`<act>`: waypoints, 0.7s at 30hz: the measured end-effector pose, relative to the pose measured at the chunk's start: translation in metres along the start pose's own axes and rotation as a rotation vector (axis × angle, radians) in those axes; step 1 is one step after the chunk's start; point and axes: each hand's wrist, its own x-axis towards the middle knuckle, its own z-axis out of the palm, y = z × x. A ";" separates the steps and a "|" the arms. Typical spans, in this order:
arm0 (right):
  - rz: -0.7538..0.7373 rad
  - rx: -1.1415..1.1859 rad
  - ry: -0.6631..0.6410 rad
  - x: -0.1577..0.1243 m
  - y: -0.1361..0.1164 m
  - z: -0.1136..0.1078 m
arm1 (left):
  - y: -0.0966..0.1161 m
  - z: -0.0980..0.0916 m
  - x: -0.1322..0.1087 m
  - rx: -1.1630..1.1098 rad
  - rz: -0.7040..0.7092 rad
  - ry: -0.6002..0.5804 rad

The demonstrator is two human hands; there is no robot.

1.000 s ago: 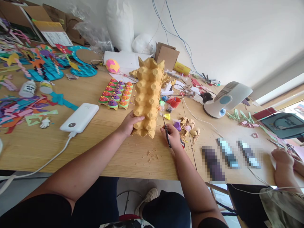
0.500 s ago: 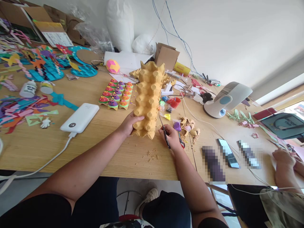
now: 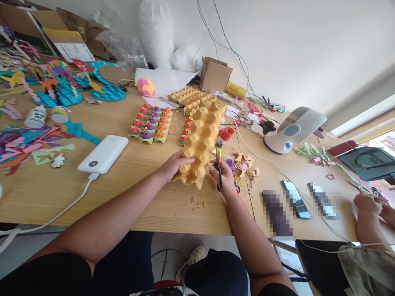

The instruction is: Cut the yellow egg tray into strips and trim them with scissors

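My left hand [image 3: 176, 165] grips the lower left edge of a yellow egg carton [image 3: 202, 142], a long strip of cups tilted above the table. Close to its lower right side, my right hand [image 3: 224, 176] is closed around a pair of black-handled scissors [image 3: 218, 166] with the blades pointing up and away. The blades stand beside the carton; whether they touch it I cannot tell. Behind the strip lies more yellow egg carton [image 3: 185, 96]. Painted carton cups [image 3: 151, 123] in red, purple and orange stand in rows to the left. Another red painted row [image 3: 186, 130] is partly hidden by the strip.
Carton scraps [image 3: 243, 164] and crumbs lie right of my right hand. A white power bank [image 3: 103, 154] with a cable sits at left, a white fan [image 3: 293, 129] at right. Phones [image 3: 296, 199] lie near the front edge. Another person's hands [image 3: 370, 205] are at far right.
The egg carton has been lowered and tipped away, its top leaning right, uncovering the red painted row and the carton behind. The scissors have turned more upright in my right hand.
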 end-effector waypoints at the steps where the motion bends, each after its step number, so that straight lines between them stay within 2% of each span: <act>1: 0.003 -0.008 0.000 0.000 0.001 0.001 | -0.002 0.001 0.000 -0.002 -0.016 -0.013; 13: -0.132 -0.004 -0.026 0.000 0.017 0.002 | -0.004 0.009 -0.002 -0.009 -0.112 0.011; 21: -0.162 -0.104 -0.006 0.005 0.027 -0.002 | -0.011 0.006 0.003 -0.010 -0.099 -0.002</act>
